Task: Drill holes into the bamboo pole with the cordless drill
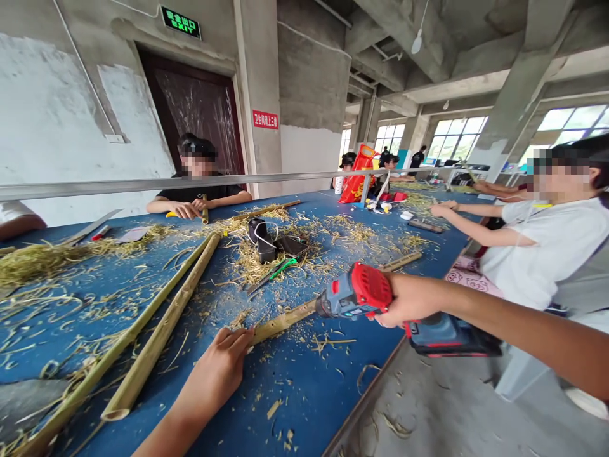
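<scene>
My right hand (pixel 413 298) is wrapped round the grip of a blue and red cordless drill (pixel 354 293). The drill lies nearly level, its nose pointing left at a pale bamboo tube (pixel 280 324). Whether a bit has entered the tube is too small to tell. My left hand (pixel 228 355) is closed round the near end of this tube, pressing it on the blue table (pixel 304 406). Small dark holes show along the tube. Past it, a green utility knife (pixel 273 277) lies beside a black device with a white cable (pixel 262 241) among shavings.
Two long bamboo poles (pixel 166 324) lie on the left of the table. Shavings (pixel 42 263) are heaped at the far left. A metal rail (pixel 214 184) crosses above the table. One person (pixel 197 184) sits opposite; another in a white shirt (pixel 537 247) sits on the right.
</scene>
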Tool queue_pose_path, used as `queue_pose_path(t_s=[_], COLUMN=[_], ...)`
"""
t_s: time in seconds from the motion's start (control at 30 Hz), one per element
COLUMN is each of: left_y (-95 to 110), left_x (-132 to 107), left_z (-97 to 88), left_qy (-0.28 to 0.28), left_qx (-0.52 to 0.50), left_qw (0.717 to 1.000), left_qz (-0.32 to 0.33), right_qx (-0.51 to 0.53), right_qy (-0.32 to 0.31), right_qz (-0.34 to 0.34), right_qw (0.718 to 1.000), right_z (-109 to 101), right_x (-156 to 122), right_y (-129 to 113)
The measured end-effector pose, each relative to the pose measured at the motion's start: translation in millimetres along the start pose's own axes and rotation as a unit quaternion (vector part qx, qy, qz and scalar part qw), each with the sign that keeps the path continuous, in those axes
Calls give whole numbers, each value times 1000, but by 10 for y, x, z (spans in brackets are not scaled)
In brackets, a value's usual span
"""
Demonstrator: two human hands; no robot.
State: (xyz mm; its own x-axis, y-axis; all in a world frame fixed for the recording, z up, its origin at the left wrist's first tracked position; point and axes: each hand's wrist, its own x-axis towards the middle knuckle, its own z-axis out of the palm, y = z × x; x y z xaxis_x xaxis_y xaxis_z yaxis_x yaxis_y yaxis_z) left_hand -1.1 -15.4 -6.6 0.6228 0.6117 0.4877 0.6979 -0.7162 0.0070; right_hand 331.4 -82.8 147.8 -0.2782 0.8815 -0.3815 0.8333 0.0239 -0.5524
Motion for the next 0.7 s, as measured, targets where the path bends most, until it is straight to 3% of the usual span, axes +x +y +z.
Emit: queue_pose_path(t_s=[0.1,0.2,0.33,0.5,0.6,0.7], left_y=[17,62,92,-15,-42,1], left_x=[-7,-8,-19,-241,-519,-814], left_z=[16,22,-56,-434,-772,-1085], left_qy=[7,8,-3,3,14,29], left_qx=[17,35,79,180,258,327], left_qw=[1000,999,997,984,965,936], left_qz=[10,14,23,12,-50,-127], right_qx=[12,75,192,313,422,530], right_qy=[31,79,153,220,229,230], right_qz=[-7,30,48,43,2,9], right_qw=[999,994,968,923,877,816], right_z=[-74,-157,-222,-360,-495,-625], right_x=[-287,-522,-601,-381,-106,265], right_y=[3,56,292,851,1181,1392])
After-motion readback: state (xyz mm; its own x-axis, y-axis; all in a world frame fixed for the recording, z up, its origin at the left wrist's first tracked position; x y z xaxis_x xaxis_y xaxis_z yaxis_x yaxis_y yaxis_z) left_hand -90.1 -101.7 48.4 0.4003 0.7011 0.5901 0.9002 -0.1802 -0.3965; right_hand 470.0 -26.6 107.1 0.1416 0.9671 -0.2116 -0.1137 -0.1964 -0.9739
